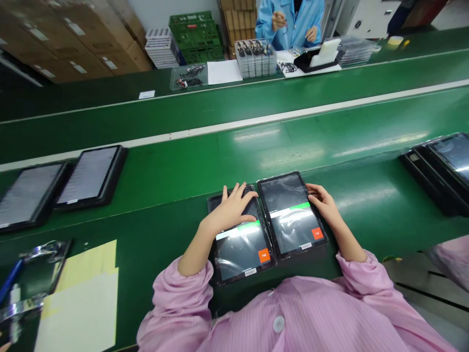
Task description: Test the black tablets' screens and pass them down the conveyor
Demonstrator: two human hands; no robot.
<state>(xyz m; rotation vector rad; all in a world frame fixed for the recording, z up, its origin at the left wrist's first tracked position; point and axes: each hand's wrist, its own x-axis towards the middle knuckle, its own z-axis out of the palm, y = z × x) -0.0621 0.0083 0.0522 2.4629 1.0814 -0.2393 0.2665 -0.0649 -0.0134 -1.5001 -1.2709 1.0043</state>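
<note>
Two black tablets lie side by side on the green bench in front of me, both screens lit with a green bar and an orange "Fail" button. My left hand [234,208] rests over the upper part of the left tablet [240,254], its fingers spread and the thumb near the green bar. At the right edge of the right tablet [289,225], my right hand [324,205] grips the side with bent fingers; some fingertips are hidden. The right tablet sits slightly farther from me than the left one.
More tablets [90,176] stand in stacks on the left, and another tablet stack [439,171] is at the right. Yellowish paper sheets [80,303] lie near left beside a clipboard. Across the conveyor [183,161], a co-worker in blue [289,24] handles parts beside stacked trays [256,63].
</note>
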